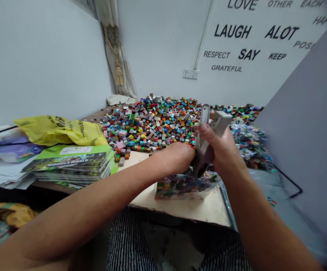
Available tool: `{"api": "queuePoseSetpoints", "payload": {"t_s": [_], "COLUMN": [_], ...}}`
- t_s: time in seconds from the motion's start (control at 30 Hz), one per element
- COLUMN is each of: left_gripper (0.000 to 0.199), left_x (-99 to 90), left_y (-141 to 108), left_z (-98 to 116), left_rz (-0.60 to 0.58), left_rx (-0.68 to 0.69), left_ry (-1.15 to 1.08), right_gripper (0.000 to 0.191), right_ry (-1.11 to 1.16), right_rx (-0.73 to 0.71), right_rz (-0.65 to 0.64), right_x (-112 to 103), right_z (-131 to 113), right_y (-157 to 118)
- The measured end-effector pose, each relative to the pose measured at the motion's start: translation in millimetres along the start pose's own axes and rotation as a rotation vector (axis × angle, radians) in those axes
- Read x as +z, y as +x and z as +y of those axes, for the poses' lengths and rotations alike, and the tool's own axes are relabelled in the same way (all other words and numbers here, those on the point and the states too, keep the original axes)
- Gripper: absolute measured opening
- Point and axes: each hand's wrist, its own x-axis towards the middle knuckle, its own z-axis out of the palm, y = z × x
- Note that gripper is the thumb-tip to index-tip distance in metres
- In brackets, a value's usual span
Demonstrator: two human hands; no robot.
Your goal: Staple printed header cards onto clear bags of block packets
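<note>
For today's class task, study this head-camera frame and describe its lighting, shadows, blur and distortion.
In the head view, the light is soft and even, without hard shadows; the coloured bricks look fairly sharp; the wall lettering slants with wide-angle distortion; the grey shape at the right edge is blurred and out of focus.

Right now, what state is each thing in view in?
right hand: closed around the tool
grey plier stapler: held upright, lower end at the bag
left hand: curled at the bag's top edge, grip hidden
clear plastic bag: filled, resting on the board
wooden board: lying flat, bearing the bag
coloured mini bricks: loose, heaped
green booklets: stacked
yellow plastic bag: crumpled
curtain: tied back with a tassel
</note>
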Motion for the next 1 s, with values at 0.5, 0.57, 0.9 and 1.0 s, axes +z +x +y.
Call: {"api": "queuePoseSetpoints", "payload": {"t_s": [0.5, 0.57, 0.9, 1.0], "left_gripper": [0.032, 0.032, 0.032, 0.031], "left_x": [4.5, 4.2, 4.2, 4.4], "left_y": [2.1, 2.1, 1.9, 1.5], "left_z": [-1.6, -1.3, -1.0, -0.7], "left_rz": [0.044, 0.032, 0.017, 0.038], "left_rx": [-0.006, -0.019, -0.029, -0.034], "left_ry": [-0.025, -0.03, -0.021, -0.041], "right_gripper": [0.085, 0.083, 0.063, 0.06], "right_ry": [0.201, 0.218, -0.01, 0.012], "right_rx": [0.011, 0.011, -0.172, -0.194], "right_rz": [0.038, 0.087, 0.009, 0.024], "right_x": [-0.9, 1.0, -4.1, -3.9], "right_z": [-31.1, -29.6, -15.1, -11.5], "right_y": [8.1, 6.9, 12.3, 12.9]}}
